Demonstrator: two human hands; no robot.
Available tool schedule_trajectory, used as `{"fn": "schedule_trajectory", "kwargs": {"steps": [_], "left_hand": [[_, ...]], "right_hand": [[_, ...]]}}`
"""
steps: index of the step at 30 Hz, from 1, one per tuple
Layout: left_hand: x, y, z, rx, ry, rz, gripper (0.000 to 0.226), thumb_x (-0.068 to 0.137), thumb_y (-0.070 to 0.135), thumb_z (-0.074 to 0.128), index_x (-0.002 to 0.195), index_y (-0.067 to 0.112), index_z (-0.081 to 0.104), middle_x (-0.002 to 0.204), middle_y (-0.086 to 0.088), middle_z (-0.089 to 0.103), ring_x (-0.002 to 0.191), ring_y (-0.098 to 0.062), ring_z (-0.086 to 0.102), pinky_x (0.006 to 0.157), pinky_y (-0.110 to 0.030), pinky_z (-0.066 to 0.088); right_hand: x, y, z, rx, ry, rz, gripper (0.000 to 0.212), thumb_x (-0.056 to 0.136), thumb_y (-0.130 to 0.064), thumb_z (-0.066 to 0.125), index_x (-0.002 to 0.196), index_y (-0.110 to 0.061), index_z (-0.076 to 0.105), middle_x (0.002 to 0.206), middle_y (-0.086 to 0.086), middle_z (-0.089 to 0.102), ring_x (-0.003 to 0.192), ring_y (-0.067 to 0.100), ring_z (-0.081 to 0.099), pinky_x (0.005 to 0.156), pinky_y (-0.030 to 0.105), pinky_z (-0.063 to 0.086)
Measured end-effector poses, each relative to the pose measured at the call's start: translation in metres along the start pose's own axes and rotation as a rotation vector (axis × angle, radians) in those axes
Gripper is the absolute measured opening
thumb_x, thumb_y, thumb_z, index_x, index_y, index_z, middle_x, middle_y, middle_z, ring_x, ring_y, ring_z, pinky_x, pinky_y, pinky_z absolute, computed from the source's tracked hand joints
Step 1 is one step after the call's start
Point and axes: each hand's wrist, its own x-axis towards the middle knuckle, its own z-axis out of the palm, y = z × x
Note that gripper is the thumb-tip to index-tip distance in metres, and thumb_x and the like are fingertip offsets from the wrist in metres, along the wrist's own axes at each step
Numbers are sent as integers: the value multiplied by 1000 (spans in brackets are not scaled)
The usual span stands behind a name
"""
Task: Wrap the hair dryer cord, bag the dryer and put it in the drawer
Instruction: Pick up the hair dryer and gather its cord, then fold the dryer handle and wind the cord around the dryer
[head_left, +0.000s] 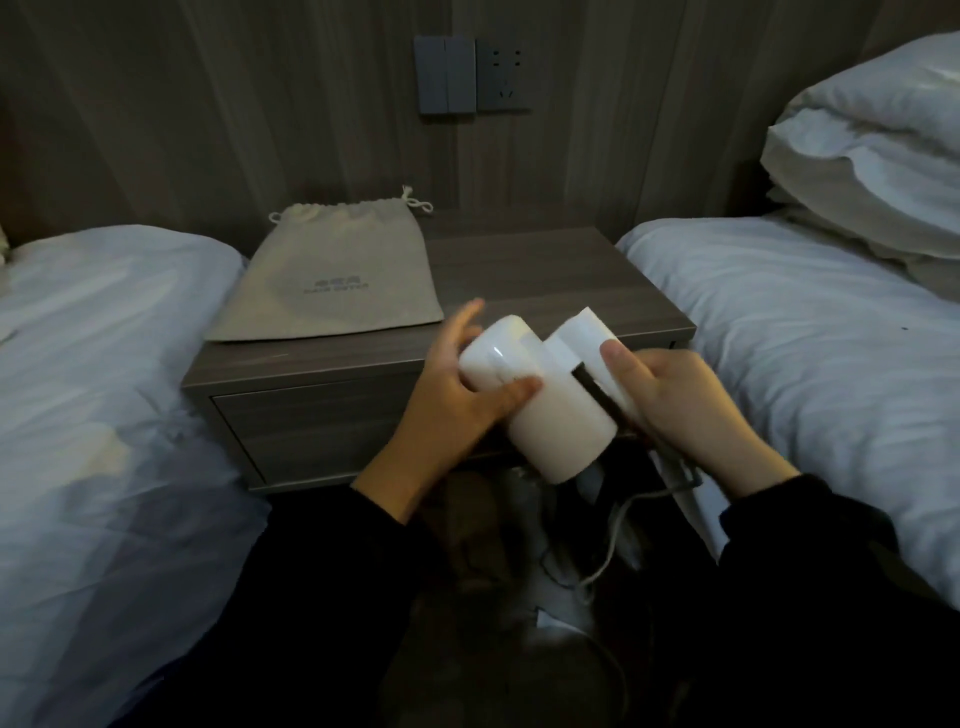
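A white hair dryer (556, 415) is held in the air in front of the nightstand (545, 291). My left hand (457, 400) grips its rounded body from the left, thumb on top. My right hand (680, 410) holds the folded handle on the right, thumb pressed on it. The pale cord (613, 540) hangs from the handle's dark strain relief down toward the floor in loose curves. A beige drawstring bag (332, 280) lies flat on the left half of the nightstand top. The drawer front (311, 431) below the top is closed.
White beds flank the nightstand, left bed (104, 364) and right bed (810, 332), with pillows (878, 156) stacked at the right. A switch panel and wall socket (472, 75) sit on the wood wall above. The floor between my arms is dark and cluttered.
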Motion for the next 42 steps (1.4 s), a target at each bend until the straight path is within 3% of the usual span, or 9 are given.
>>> {"fn": "schedule_trajectory", "kwargs": {"steps": [6, 12, 21, 24, 26, 29, 34, 39, 42], "left_hand": [[-4, -7, -9, 874, -311, 341, 102, 57, 42, 85, 142, 22, 32, 143, -1, 41, 130, -19, 38, 108, -40, 33], [-12, -11, 4, 1210, -280, 485, 82, 61, 52, 75, 131, 21, 43, 126, -1, 54, 110, -24, 53, 91, -39, 44], [-6, -23, -1, 992, -328, 476, 62, 59, 33, 79, 111, 13, 53, 109, -4, 56, 96, -22, 56, 76, -31, 46], [-2, -24, -10, 951, -304, 451, 65, 56, 35, 81, 111, 15, 54, 108, -4, 58, 93, -21, 59, 73, -21, 40], [-2, -24, -12, 890, -306, 324, 75, 55, 39, 83, 120, 20, 52, 114, 0, 57, 99, -17, 59, 78, -22, 41], [0, -26, -13, 796, -330, 115, 76, 54, 41, 85, 119, 24, 51, 111, 8, 55, 101, -12, 55, 82, -23, 42], [-1, -28, -10, 619, -350, -32, 60, 55, 33, 88, 104, 30, 52, 94, 18, 55, 85, 0, 53, 65, -3, 39], [-1, -22, 4, 421, -286, -97, 66, 50, 37, 87, 108, 24, 57, 98, 9, 60, 93, -11, 58, 74, -17, 45], [-1, -11, 7, 321, -233, -133, 68, 48, 42, 84, 108, 22, 59, 98, 9, 64, 93, -11, 60, 75, -22, 48]], "right_hand": [[3, 10, -31, -229, -180, -83, 58, 83, -57, 47, 52, -8, 42, 42, 0, 44, 46, 16, 49, 58, 39, 45], [-2, -1, -33, -365, -253, -120, 54, 80, -61, 47, 50, -17, 43, 51, -1, 46, 57, 19, 52, 59, 39, 42], [-4, -10, -31, -352, -233, -180, 48, 78, -58, 52, 53, -17, 50, 53, -2, 50, 57, 10, 51, 59, 32, 41], [0, -3, -31, -162, -70, -150, 38, 81, -46, 57, 54, -20, 57, 47, -7, 50, 50, 3, 47, 52, 17, 35], [6, 11, -29, -14, 64, -90, 39, 87, -40, 53, 57, -16, 59, 49, -2, 56, 51, 4, 48, 57, 24, 39], [15, 36, -23, 521, 14, 89, 39, 94, -33, 45, 76, -5, 65, 56, 7, 66, 59, 20, 58, 71, 35, 46], [21, 61, -10, 842, 6, 151, 63, 60, -69, 65, 79, -9, 65, 52, -4, 61, 51, 10, 56, 58, 21, 48], [16, 60, 11, 346, 317, 145, 52, 100, -31, 32, 62, -8, 60, 49, 6, 50, 43, 3, 48, 52, 24, 39], [3, 48, 26, 9, 328, 30, 34, 98, -19, 35, 70, -11, 54, 69, 20, 61, 71, 33, 62, 64, 38, 39]]}}
